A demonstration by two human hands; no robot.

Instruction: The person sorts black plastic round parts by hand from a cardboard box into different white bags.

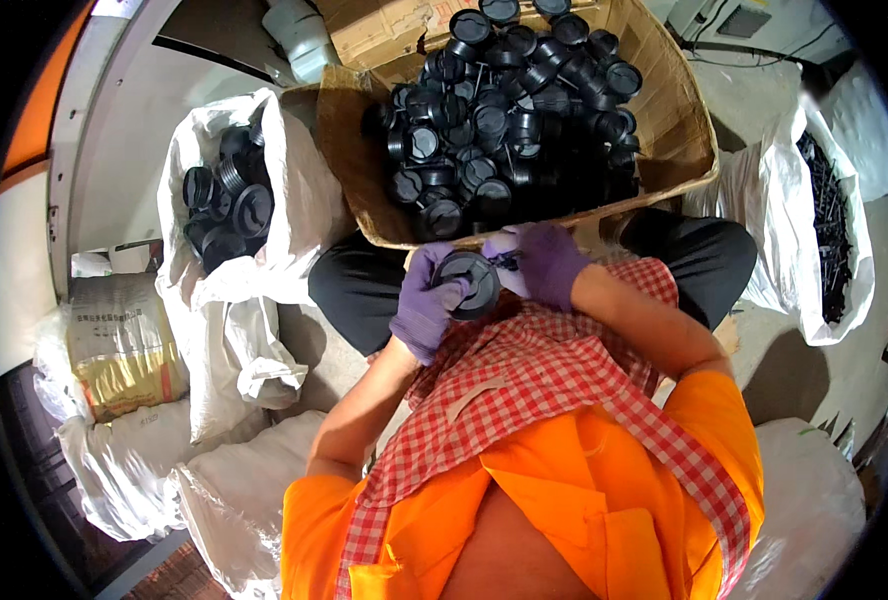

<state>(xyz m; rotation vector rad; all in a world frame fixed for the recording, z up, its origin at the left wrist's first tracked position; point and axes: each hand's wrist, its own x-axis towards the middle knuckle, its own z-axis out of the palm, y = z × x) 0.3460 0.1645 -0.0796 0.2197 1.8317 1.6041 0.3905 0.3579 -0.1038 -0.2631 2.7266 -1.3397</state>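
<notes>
The cap looks smooth plastic, the box matt cardboard.

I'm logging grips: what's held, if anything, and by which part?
Left hand: a black round cap, by its left rim. Right hand: a small dark piece; exact hold unclear.

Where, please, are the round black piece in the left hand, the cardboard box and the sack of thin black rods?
Round black piece (474, 280), head view: on its flat face.
Cardboard box (677, 130), head view: bare inner right wall.
Sack of thin black rods (779, 230), head view: white outer side.
</notes>
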